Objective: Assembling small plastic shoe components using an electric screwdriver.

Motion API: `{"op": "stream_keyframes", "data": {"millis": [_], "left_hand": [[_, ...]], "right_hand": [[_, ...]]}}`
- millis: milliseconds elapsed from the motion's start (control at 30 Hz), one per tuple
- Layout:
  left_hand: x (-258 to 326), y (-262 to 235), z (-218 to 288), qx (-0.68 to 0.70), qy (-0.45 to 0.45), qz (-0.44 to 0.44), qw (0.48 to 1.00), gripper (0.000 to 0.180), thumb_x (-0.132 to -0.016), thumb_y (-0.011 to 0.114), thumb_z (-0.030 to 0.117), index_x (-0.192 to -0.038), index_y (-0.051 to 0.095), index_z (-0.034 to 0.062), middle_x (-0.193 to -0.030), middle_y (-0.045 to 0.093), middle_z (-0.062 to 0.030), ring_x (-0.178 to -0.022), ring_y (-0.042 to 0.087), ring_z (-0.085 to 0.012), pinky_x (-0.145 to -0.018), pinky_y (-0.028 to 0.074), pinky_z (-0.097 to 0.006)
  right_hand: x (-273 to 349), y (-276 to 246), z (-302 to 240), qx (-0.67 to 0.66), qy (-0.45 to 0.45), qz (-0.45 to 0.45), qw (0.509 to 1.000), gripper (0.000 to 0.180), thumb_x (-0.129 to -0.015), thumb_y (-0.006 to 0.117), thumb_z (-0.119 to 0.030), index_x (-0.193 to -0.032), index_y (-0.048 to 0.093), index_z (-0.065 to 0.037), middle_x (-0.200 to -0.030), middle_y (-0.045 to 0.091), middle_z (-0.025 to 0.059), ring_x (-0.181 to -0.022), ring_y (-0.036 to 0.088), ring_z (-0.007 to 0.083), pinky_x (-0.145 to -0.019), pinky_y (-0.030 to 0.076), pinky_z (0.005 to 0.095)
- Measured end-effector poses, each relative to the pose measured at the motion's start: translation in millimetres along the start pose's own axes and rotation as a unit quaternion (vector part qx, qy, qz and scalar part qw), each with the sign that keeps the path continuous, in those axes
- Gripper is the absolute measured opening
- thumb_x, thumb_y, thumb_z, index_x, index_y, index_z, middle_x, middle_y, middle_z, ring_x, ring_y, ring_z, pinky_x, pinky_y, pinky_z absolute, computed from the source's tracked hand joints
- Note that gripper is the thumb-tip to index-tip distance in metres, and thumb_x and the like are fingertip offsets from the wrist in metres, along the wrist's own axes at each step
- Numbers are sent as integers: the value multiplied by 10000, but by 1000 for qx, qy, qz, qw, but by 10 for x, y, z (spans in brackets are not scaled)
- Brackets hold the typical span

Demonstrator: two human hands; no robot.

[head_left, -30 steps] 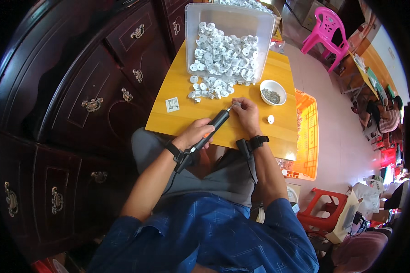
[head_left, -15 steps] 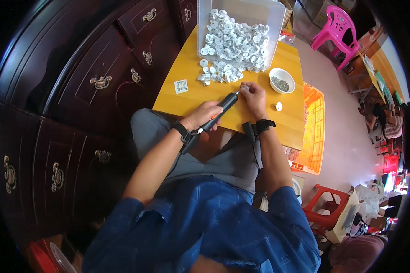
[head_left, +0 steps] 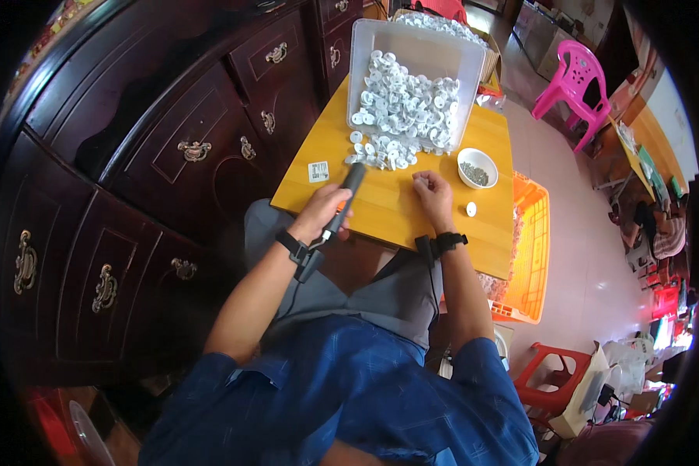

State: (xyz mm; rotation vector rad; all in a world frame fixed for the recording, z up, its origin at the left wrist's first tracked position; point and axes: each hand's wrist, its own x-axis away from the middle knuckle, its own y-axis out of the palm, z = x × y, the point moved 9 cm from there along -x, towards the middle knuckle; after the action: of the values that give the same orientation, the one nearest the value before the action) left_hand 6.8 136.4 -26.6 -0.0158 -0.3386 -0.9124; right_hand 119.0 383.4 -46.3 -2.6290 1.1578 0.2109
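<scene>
My left hand (head_left: 323, 213) is wrapped around a black electric screwdriver (head_left: 353, 180), a cable running from its lower end. The tool points up and away, close to a pile of small white round plastic pieces (head_left: 384, 152) on the table. My right hand (head_left: 435, 199) hovers low over the tabletop with its fingers closed together; whether a small piece is pinched in them is hidden. To its right lie a single white plastic piece (head_left: 471, 209) and a white bowl (head_left: 464, 155) of small grey metal parts that look like screws.
A clear plastic bin (head_left: 357, 58) full of white pieces leans at the far end of the yellow wooden table (head_left: 396, 221). Left of it sits a small printed card (head_left: 318, 172). An orange crate (head_left: 537, 264) stands beyond the right edge; dark drawers (head_left: 171, 147) line the left.
The screwdriver has swung left and upright, away from my right hand, where its tip met a small piece. My right hand stays near the same spot, fingers closed.
</scene>
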Motion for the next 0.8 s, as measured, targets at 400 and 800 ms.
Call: {"op": "stream_keyframes", "data": {"millis": [400, 800], "left_hand": [[-784, -658, 134, -300, -11, 139, 944, 393, -851, 576, 330, -1021, 609, -24, -795, 668, -136, -682, 685, -252, -630, 542, -381], [-858, -142, 450, -503, 103, 152, 845, 469, -838, 623, 372, -1026, 562, -53, -926, 658, -283, -872, 649, -428, -768, 505, -504]], "right_hand": [[382, -336, -574, 406, -120, -14, 906, 139, -854, 573, -139, -851, 698, -79, -940, 659, 153, -847, 637, 358, -741, 518, 455], [560, 533, -1775, 213, -229, -123, 942, 343, -737, 740, -6, -1061, 640, -55, -1079, 654, 143, -1006, 627, 352, -889, 505, 414]]}}
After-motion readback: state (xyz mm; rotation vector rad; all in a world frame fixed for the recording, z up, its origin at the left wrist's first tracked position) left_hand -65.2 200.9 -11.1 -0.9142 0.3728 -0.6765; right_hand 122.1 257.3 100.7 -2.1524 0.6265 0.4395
